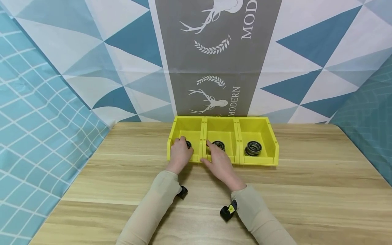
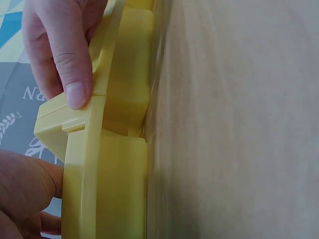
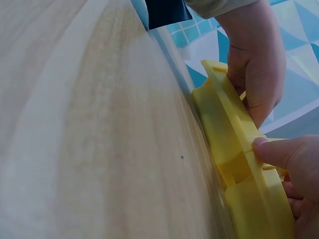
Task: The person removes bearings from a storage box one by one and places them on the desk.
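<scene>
A yellow three-compartment bin [image 1: 221,159] stands on the table, each compartment with black-sealed ring bearings in it. In its left compartment, my left hand [image 1: 180,153] has its fingers curled at a bearing [image 1: 189,144], which shows between thumb and index finger. My right hand [image 1: 218,162] grips the front wall at the divider between the left and middle compartments, thumb outside. Right of its fingers is the middle bearing [image 1: 219,145]. A further bearing [image 1: 253,148], apparently stacked, lies in the right compartment. In the right wrist view the bin wall hides my left fingertips [image 3: 259,112].
The bin sits at the back of the wooden table [image 1: 306,190], close to the patterned backdrop [image 1: 214,61]. A blue grid-patterned cloth [image 1: 36,112] hangs along the left side. Black wrist cameras [image 1: 228,211] hang from both sleeves, low above the tabletop.
</scene>
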A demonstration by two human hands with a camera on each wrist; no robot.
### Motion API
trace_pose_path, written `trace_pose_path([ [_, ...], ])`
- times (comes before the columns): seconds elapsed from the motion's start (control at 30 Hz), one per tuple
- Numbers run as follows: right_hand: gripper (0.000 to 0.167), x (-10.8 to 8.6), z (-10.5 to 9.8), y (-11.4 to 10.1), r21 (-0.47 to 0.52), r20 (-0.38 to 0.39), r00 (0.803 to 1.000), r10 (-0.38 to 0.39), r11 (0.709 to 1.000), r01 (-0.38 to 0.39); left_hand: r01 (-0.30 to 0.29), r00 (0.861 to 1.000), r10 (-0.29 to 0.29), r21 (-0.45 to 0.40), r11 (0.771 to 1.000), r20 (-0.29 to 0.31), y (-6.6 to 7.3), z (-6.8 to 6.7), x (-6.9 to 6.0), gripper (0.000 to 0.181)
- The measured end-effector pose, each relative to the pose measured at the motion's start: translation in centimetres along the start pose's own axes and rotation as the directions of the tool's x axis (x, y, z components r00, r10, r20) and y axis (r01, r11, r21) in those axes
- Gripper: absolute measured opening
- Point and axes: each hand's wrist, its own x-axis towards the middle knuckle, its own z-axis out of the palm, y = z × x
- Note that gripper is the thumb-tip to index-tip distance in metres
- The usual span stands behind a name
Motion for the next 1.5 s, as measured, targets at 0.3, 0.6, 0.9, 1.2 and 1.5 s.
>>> trace_pose_path([
  [0.3,0.071,0.0,0.2,0.1,0.003,0.012,1.000,0.003,1.000,-0.003,-0.018,1.000,0.018,-0.008,1.000,-0.013,-0.2,0.1,-0.1,0.042],
  [0.6,0.070,0.1,0.1,0.2,-0.005,-0.005,1.000,-0.003,1.000,0.002,-0.036,0.998,0.040,0.068,0.997,-0.058,0.0,0.2,-0.2,0.047],
  [0.9,0.071,0.0,0.2,0.2,-0.003,0.001,1.000,-0.002,1.000,0.002,-0.072,0.992,0.081,0.102,0.992,-0.092,0.5,-0.1,-0.7,0.052],
  [1.2,0.071,0.1,0.1,0.1,-0.015,-0.004,1.000,-0.011,1.000,0.010,-0.094,0.986,0.099,0.049,0.994,-0.132,0.6,-0.3,-0.9,0.041],
  [1.5,0.071,0.0,0.1,0.2,-0.020,0.001,1.000,-0.007,1.000,0.007,-0.107,0.986,0.107,0.011,0.994,-0.130,0.5,-0.7,-1.2,0.041],
])
